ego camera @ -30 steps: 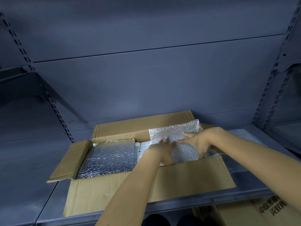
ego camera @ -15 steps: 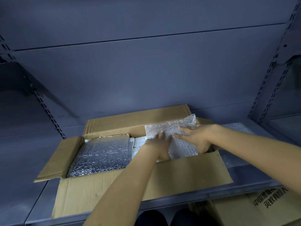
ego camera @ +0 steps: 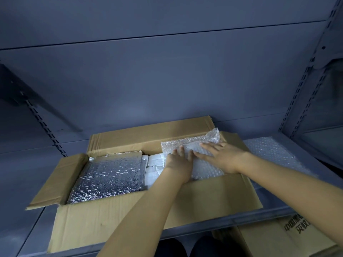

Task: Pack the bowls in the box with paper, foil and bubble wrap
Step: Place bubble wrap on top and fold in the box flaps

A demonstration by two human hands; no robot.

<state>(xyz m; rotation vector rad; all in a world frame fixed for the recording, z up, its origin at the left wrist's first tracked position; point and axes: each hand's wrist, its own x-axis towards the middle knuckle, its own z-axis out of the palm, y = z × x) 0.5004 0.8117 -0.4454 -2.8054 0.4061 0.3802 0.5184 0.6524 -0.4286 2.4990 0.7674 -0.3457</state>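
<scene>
An open cardboard box (ego camera: 115, 216) sits on a grey metal shelf, its flaps folded outward. A silver foil sheet (ego camera: 109, 175) covers the box's left half. White paper (ego camera: 154, 165) shows in the middle. A bubble wrap sheet (ego camera: 187, 145) lies over the right half, its far edge curling up against the back flap. My left hand (ego camera: 178, 164) and my right hand (ego camera: 220, 156) both press flat on the bubble wrap, fingers spread. No bowls are visible; whatever is under the wrapping is hidden.
Another bubble wrap sheet (ego camera: 272, 154) lies on the shelf (ego camera: 27, 182) right of the box. A printed cardboard box (ego camera: 289, 236) stands below the shelf at lower right. Slotted uprights (ego camera: 304, 86) flank the shelf bay.
Both hands have slid slightly farther over the bubble wrap and pushed it flatter into the box; its raised far edge sits lower. The view shifted a little.
</scene>
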